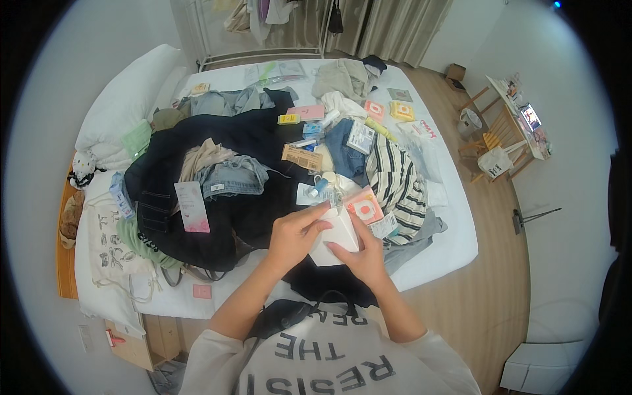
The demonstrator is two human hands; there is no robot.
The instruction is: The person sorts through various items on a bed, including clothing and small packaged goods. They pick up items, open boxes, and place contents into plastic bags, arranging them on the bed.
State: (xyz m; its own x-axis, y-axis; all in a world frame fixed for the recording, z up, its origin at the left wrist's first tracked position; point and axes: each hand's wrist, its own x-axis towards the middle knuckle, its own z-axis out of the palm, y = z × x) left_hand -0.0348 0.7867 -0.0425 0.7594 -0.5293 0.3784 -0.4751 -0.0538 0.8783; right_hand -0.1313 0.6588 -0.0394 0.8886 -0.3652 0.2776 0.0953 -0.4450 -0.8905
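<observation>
Both of my hands hold a small white box (340, 237) above the near edge of the bed. My left hand (298, 237) grips its left side, the thumb and fingers near the top flap. My right hand (365, 252) holds its right side and lower face. Just beyond the box lie a pink and white packet (364, 207), a small blue-capped bottle (319, 187) and a white cable. A striped black and white garment (397, 182) is to the right of them, and black clothing (256, 207) spreads out to the left.
Clothes and packets cover much of the white bed (454, 237). Blue jeans (343, 150) lie beyond my hands, and a white pillow (128, 103) is at the far left. On the right stand a wooden chair (498, 133), a desk (503, 89) and a waste bin (469, 122).
</observation>
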